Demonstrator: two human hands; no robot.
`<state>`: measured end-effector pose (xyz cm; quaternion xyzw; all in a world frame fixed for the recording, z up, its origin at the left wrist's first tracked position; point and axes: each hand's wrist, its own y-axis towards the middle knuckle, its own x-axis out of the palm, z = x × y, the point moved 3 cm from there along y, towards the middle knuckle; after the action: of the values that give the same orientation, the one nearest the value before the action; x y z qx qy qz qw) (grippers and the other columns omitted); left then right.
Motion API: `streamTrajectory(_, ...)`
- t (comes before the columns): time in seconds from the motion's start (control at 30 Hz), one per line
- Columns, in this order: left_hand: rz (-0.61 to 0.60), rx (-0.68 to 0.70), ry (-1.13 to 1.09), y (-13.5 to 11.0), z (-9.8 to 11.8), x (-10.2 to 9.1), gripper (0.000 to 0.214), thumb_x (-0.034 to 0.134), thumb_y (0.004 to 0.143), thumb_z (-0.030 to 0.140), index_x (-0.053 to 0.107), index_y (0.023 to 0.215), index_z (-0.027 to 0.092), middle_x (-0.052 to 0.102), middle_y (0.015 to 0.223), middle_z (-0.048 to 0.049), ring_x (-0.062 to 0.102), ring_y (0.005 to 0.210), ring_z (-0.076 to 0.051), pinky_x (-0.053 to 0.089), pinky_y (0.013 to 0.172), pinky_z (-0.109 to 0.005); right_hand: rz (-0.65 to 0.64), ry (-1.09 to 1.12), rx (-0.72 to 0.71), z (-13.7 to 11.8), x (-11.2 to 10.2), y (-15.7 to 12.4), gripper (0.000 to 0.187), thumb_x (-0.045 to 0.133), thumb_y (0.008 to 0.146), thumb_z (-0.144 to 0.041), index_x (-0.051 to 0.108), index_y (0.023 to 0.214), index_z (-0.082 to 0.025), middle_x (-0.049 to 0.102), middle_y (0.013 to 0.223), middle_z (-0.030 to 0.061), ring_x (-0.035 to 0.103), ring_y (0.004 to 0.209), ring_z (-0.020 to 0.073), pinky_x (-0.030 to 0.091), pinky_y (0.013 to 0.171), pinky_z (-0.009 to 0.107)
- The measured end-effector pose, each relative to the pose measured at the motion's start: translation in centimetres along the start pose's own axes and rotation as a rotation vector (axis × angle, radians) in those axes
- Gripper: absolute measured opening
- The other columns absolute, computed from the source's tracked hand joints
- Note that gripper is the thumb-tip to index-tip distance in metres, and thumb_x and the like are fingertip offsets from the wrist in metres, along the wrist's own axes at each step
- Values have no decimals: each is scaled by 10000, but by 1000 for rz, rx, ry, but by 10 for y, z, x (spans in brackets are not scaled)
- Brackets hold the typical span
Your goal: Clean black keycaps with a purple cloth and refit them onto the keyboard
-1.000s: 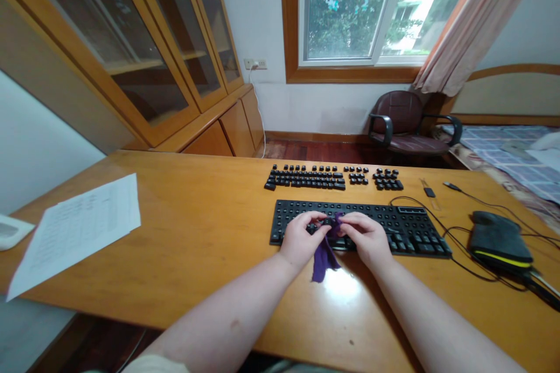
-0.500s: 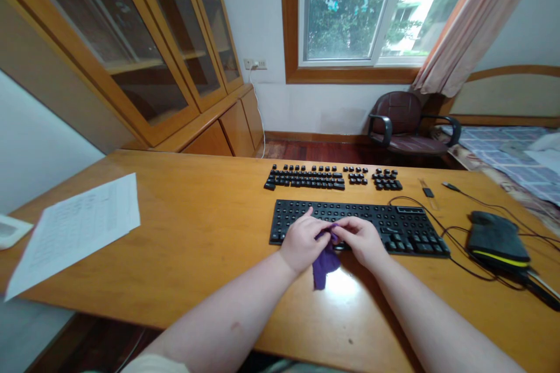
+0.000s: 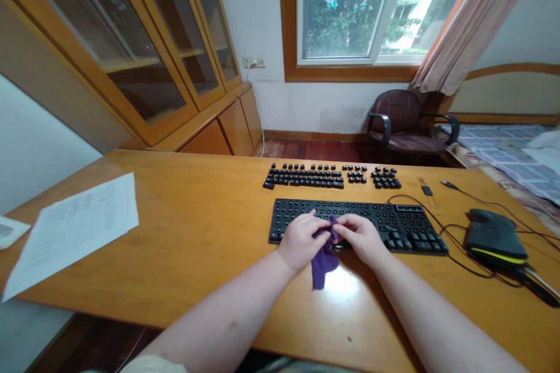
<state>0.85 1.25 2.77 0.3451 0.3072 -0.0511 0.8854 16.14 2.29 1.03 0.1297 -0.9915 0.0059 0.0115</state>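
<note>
A purple cloth (image 3: 322, 267) is pinched between my two hands, its loose end hanging down toward the desk. My left hand (image 3: 303, 239) is closed on it from the left, and my right hand (image 3: 361, 236) grips it with thumb and fingertips from the right. Both hands are over the front middle of a black keyboard (image 3: 280, 221), which has most of its keycaps off; some larger caps remain at its lower right. Whether anything is wrapped inside the cloth is hidden by my fingers. Behind the keyboard, the removed black keycaps (image 3: 306, 178) lie in rows.
A keycap puller (image 3: 427, 189) and a cable plug (image 3: 448, 184) lie right of the loose keycaps. Farther right sits a dark grey pouch with yellow trim (image 3: 494, 236) among black cables. Paper sheets (image 3: 79, 227) rest on the left of the wooden desk (image 3: 196, 210).
The purple cloth between my fingertips has shifted slightly, with a bit more of it standing up. Both hands stay in nearly the same place over the keyboard.
</note>
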Motion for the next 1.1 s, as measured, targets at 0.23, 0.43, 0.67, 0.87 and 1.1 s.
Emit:
streamTrajectory(0.23, -37, -77, -5, 2, 1, -3, 112, 626, 741, 208, 651, 849, 191, 687, 820, -26, 609, 794, -170, 506, 767, -328, -3, -34, -38, -4, -1, -1, 247, 643, 725, -403, 640, 670, -163, 633, 551, 13, 595, 530, 139, 502, 567, 268)
streamTrajectory(0.43, -54, -42, -40, 3, 4, -7, 176, 607, 762, 200, 635, 935, 203, 683, 899, -26, 593, 837, -164, 470, 808, -327, 8, 27, -25, -3, -3, -1, 246, 656, 712, -414, 667, 689, -170, 647, 559, 17, 608, 533, 146, 511, 574, 270)
streamTrajectory(0.67, 40, -119, -11, 3, 1, -15, 146, 618, 732, 181, 619, 877, 189, 651, 856, -35, 571, 822, -172, 472, 771, -320, 299, 156, -58, 8, -20, 3, 288, 692, 671, -420, 687, 799, -162, 668, 612, 29, 599, 491, 140, 516, 543, 281)
streamTrajectory(0.87, 67, -164, 51, 12, -1, -33, 228, 606, 750, 196, 623, 977, 204, 654, 882, -26, 566, 801, -158, 469, 775, -309, 775, 120, -233, 1, -51, 1, 295, 670, 694, -415, 670, 786, -135, 655, 614, 33, 586, 491, 130, 487, 505, 249)
streamTrajectory(1.1, -217, -217, 194, 20, -9, -73, 200, 615, 747, 259, 659, 941, 259, 675, 911, -5, 589, 865, -184, 456, 819, -340, 995, 130, -280, 4, -68, 6, 316, 663, 691, -426, 662, 784, -124, 620, 562, 18, 566, 469, 125, 477, 479, 239)
